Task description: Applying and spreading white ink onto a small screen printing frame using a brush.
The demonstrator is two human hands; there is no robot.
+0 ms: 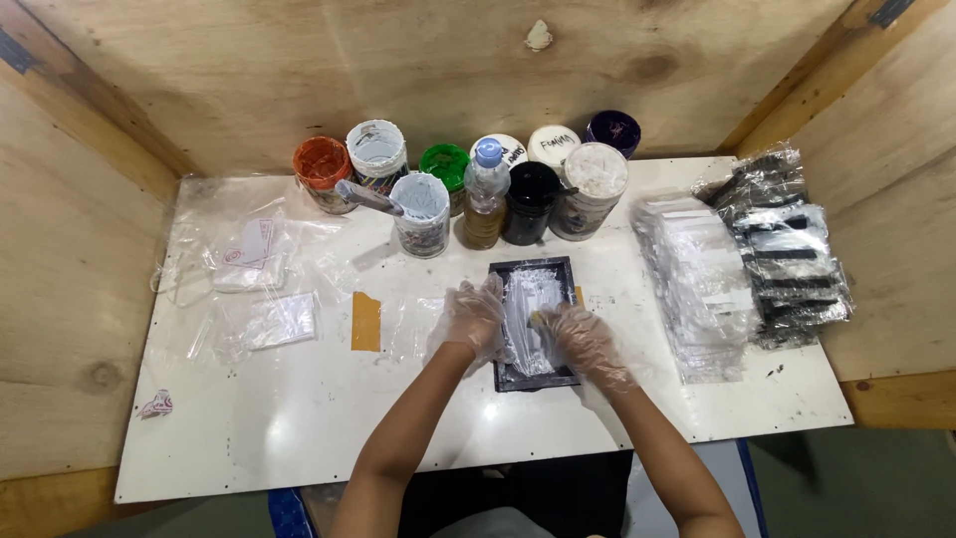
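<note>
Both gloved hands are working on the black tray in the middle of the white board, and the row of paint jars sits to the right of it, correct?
Not quite. The head view shows the paint jars behind the black tray, along the white board's far edge. The left hand and right hand are on it.

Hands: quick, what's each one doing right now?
Left hand: gloved, open, fingers resting on the black tray's left edge.
Right hand: gloved, pressed on the tray's white contents; grip cannot be told.

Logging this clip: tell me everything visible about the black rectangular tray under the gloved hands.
The black rectangular tray lies flat on the white table, long side running away from the person, below the row of jars. White smeared material covers its inside. The left hand rests on its left edge; the right hand presses on its lower right part.
</note>
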